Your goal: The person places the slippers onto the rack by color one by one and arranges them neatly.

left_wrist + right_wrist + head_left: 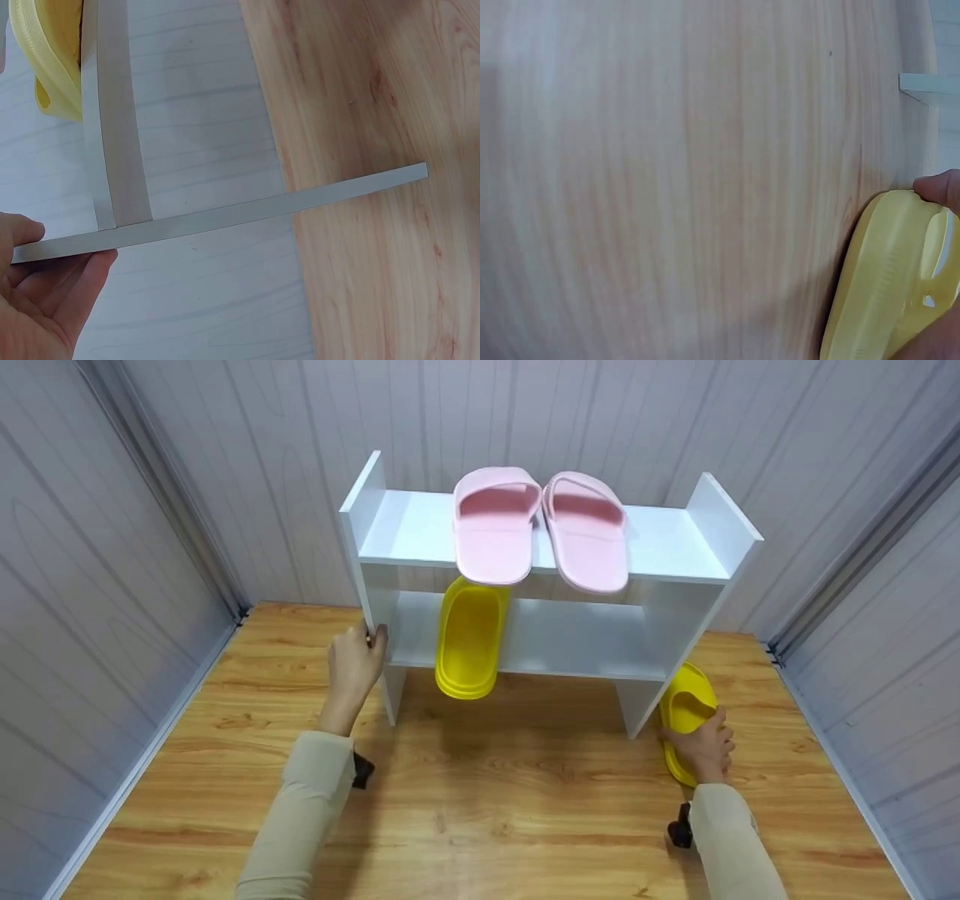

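Observation:
A white two-tier shoe rack (577, 641) stands against the back wall. My left hand (352, 660) grips the front edge of its left side panel (225, 215), thumb on the inner face and fingers outside. On the floor by the right side panel, my right hand (705, 746) holds a yellow slipper (688, 682), thumb on one side and fingers on the other. Its matching yellow slipper (469, 649) lies on the lower shelf, left of centre, its end past the front edge. Two pink slippers (495, 544) sit side by side on the top shelf, also overhanging.
Wood-look flooring (480, 810) spreads in front of the rack. Pale panelled walls (97, 547) enclose the left, back and right sides. Small black devices (362, 771) show at both wrists.

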Demonstrator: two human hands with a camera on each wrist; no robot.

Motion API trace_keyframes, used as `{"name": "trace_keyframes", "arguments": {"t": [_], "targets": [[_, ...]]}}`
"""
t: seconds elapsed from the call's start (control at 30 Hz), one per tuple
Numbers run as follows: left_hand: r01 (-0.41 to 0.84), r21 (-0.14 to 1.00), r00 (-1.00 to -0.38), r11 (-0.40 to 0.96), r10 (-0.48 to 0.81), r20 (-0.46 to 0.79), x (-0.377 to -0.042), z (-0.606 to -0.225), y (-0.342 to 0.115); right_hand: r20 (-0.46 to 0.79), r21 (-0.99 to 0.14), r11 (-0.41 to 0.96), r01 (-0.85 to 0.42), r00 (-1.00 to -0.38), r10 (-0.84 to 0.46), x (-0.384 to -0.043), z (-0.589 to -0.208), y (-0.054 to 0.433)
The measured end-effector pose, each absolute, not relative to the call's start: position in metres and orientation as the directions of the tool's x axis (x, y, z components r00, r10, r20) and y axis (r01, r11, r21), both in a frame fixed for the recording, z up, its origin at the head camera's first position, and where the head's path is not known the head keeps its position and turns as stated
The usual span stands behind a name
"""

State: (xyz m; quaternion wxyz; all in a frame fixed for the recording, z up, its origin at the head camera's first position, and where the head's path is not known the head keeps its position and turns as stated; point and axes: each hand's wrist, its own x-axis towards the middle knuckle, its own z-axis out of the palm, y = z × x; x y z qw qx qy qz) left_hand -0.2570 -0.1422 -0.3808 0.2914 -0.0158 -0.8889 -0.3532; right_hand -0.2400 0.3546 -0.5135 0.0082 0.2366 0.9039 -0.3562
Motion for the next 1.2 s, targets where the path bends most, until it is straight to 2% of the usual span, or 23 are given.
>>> {"name": "trace_keyframes", "arguments": {"t": [0.67,1.2], "targets": [[0.222,0.619,-0.834,0.753,-0.182,0.521,-0.258,-0.382,-0.143,-0.197,-0.601,0.695,0.395,-0.916,0.349,-0.237,-0.513,0.365],[0.239,0.609,-0.825,0.756,-0.174,0.539,-0.258,-0.382,-0.143,-0.113,-0.551,0.802,0.233,-0.972,0.205,-0.221,-0.491,0.380]]}}
